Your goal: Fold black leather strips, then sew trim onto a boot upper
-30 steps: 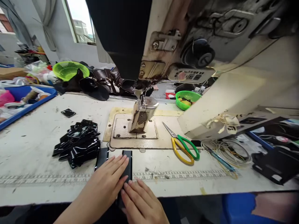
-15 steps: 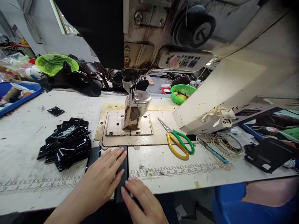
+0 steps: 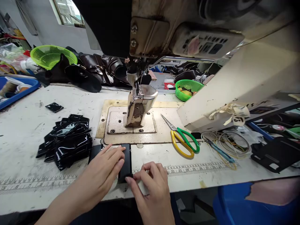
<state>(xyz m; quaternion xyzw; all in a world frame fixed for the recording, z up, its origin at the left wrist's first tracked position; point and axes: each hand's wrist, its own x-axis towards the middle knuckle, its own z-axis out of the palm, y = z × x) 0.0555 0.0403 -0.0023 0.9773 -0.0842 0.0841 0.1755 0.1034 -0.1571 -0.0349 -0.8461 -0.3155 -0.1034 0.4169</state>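
Observation:
A flat black strip [image 3: 126,161] of leather-like material lies on the table just in front of the sewing machine's post bed [image 3: 140,107]. My left hand [image 3: 103,175] rests on the strip with its fingers stretched out. At the strip's near end, my right hand [image 3: 152,187] pinches the edge between thumb and forefinger, and that edge is turned up. To the left of my left hand is a pile of glossy black pieces [image 3: 70,140]. Another dark piece [image 3: 95,152] shows partly beside my left fingers.
Scissors [image 3: 181,137] with green and yellow handles lie to the right, near thread snips [image 3: 221,151] and tangled thread. One glossy piece [image 3: 54,107] lies apart. Behind stand a yellow-green basket [image 3: 53,56] and a green bowl [image 3: 187,90]. A blue tray [image 3: 21,95] is at left.
My right hand has moved from lying over the strip's near end to pinching it, and that end now reaches less far toward me. My left hand stays on the strip. The view has shifted slightly.

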